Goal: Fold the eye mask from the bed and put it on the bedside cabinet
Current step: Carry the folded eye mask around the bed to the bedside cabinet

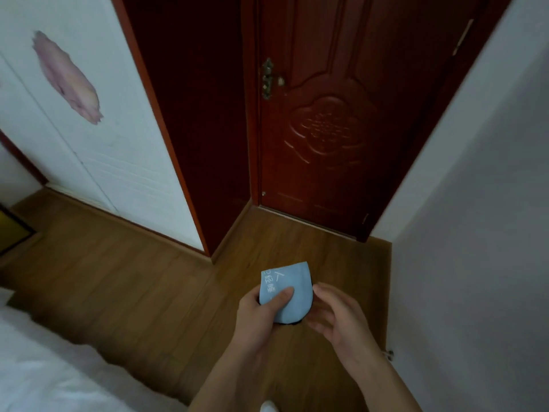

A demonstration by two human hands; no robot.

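Note:
The eye mask (292, 285) is light blue with white printed characters and a black underside, folded in half into a rounded shape. My left hand (261, 310) grips it from the left, thumb pressed on its blue face. My right hand (335, 316) is beside its right edge with fingers curled, fingertips at or near the mask; whether they touch it is unclear. Both hands hold it in the air above the wooden floor. The bedside cabinet is not in view.
The white bed (44, 367) fills the lower left corner. A dark red wooden door (341, 114) stands ahead, shut, with a brass handle (269, 78). A white wardrobe (98, 129) with a pink flower print is at left, a white wall (475, 233) at right.

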